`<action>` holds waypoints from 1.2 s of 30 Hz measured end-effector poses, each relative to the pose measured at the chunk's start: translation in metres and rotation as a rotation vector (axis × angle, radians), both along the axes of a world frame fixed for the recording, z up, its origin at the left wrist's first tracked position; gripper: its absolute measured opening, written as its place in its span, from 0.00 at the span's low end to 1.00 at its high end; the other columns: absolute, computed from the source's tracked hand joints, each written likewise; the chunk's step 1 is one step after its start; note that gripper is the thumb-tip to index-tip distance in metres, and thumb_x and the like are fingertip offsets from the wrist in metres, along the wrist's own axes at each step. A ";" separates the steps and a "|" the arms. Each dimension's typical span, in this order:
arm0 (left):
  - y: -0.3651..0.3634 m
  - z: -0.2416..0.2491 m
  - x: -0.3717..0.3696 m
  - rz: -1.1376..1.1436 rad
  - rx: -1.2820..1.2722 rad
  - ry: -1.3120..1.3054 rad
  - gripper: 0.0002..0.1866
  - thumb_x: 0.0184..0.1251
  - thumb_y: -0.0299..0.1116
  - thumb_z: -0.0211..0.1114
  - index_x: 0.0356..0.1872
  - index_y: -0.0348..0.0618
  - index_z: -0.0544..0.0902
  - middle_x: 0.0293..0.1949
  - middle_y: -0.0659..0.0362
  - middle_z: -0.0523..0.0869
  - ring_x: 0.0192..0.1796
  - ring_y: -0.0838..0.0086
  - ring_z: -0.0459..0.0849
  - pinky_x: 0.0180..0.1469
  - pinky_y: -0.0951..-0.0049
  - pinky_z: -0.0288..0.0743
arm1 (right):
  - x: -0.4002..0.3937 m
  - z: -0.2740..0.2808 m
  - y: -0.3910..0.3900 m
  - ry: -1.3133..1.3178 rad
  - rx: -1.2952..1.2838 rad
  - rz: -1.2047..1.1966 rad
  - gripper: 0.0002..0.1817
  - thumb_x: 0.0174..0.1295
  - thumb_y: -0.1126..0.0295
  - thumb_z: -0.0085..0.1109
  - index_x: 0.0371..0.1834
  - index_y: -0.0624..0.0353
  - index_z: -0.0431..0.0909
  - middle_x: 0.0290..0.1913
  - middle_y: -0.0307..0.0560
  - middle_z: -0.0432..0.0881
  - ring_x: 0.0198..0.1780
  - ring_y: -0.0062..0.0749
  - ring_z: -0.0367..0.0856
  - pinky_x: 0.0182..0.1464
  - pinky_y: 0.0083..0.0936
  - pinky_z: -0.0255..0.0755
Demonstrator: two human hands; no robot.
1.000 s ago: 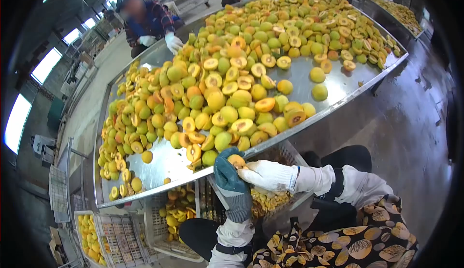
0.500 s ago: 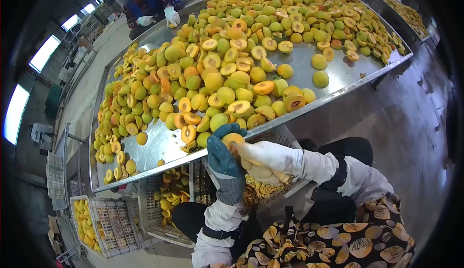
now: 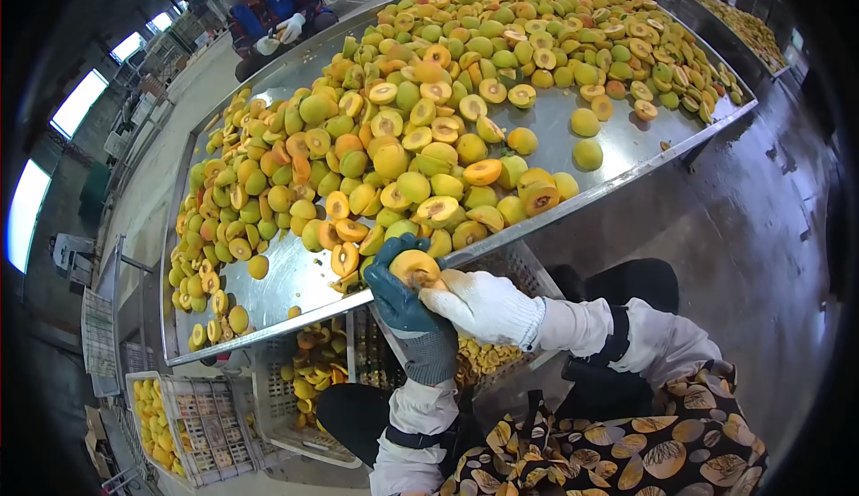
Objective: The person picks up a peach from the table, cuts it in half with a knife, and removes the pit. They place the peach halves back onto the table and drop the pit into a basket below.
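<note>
A halved yellow fruit (image 3: 413,267) is gripped by my left hand (image 3: 400,295), which wears a dark green-coated glove, at the near edge of the metal table (image 3: 295,274). My right hand (image 3: 492,306), in a white knit glove, has its fingers closed at the fruit's right side; whatever sits between those fingertips is too small to make out. Beyond both hands, whole and halved fruits (image 3: 385,152) lie heaped on the table. Under my right hand, a crate (image 3: 537,277) holds small yellow-brown pieces (image 3: 488,360).
Below the table's near edge stand a crate of cut fruit (image 3: 309,447) and, further left, another fruit crate (image 3: 210,424). A person with white gloves (image 3: 291,28) sits across the table at the upper left. A second fruit-covered table (image 3: 743,26) is at the upper right.
Both hands have shifted slightly left, and the fruit's cut face now shows more. My right hand, earlier blurred, is now clear. The person across has drawn both gloved hands together, away from the table.
</note>
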State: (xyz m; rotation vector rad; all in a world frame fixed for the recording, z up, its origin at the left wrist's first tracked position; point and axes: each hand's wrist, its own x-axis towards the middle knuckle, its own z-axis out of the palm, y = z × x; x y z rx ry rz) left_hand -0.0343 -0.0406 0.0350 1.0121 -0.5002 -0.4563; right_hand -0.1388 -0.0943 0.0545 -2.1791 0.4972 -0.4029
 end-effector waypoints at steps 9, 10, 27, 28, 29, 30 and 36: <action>0.017 0.006 0.001 0.177 0.282 -0.550 0.32 0.85 0.53 0.36 0.60 0.32 0.75 0.55 0.49 0.81 0.56 0.63 0.81 0.61 0.64 0.74 | 0.005 0.003 -0.005 0.018 0.172 0.068 0.26 0.76 0.47 0.40 0.46 0.60 0.77 0.31 0.57 0.83 0.36 0.52 0.84 0.40 0.40 0.77; 0.016 0.008 0.004 0.150 0.274 -0.549 0.32 0.85 0.53 0.36 0.60 0.31 0.75 0.55 0.49 0.82 0.56 0.63 0.81 0.61 0.64 0.74 | 0.008 0.005 -0.007 0.046 0.286 0.074 0.25 0.77 0.48 0.41 0.45 0.61 0.77 0.27 0.55 0.82 0.31 0.47 0.84 0.36 0.38 0.76; 0.013 -0.002 0.022 -0.189 0.071 -0.469 0.33 0.84 0.57 0.35 0.56 0.33 0.74 0.51 0.48 0.84 0.54 0.62 0.85 0.59 0.62 0.77 | -0.004 -0.002 -0.018 -0.030 1.784 0.335 0.30 0.74 0.38 0.46 0.35 0.58 0.71 0.13 0.38 0.68 0.08 0.25 0.63 0.10 0.23 0.61; 0.011 -0.002 0.020 -0.186 0.067 -0.365 0.33 0.84 0.57 0.35 0.56 0.33 0.74 0.52 0.48 0.84 0.54 0.62 0.85 0.59 0.62 0.77 | -0.006 0.007 -0.016 -0.006 1.629 0.277 0.30 0.74 0.38 0.45 0.34 0.58 0.71 0.12 0.38 0.68 0.07 0.26 0.64 0.10 0.23 0.62; 0.012 -0.003 0.013 -0.185 0.066 -0.259 0.34 0.83 0.58 0.35 0.56 0.33 0.75 0.52 0.48 0.84 0.54 0.62 0.84 0.59 0.62 0.77 | -0.007 0.014 -0.014 0.017 1.477 0.217 0.30 0.74 0.38 0.44 0.34 0.59 0.70 0.12 0.38 0.68 0.07 0.26 0.64 0.10 0.23 0.62; 0.012 -0.003 0.009 -0.185 0.067 -0.151 0.35 0.83 0.59 0.35 0.56 0.32 0.75 0.52 0.48 0.84 0.54 0.62 0.84 0.60 0.62 0.77 | -0.008 0.020 -0.015 0.060 1.236 0.194 0.31 0.75 0.39 0.42 0.34 0.60 0.70 0.12 0.39 0.68 0.07 0.27 0.66 0.09 0.25 0.62; 0.010 -0.009 0.020 -0.146 0.120 -0.591 0.39 0.79 0.64 0.43 0.62 0.31 0.72 0.55 0.45 0.82 0.52 0.56 0.85 0.61 0.57 0.76 | -0.011 0.003 -0.019 -0.034 1.648 0.284 0.29 0.76 0.40 0.43 0.34 0.58 0.70 0.12 0.37 0.67 0.07 0.25 0.65 0.09 0.22 0.59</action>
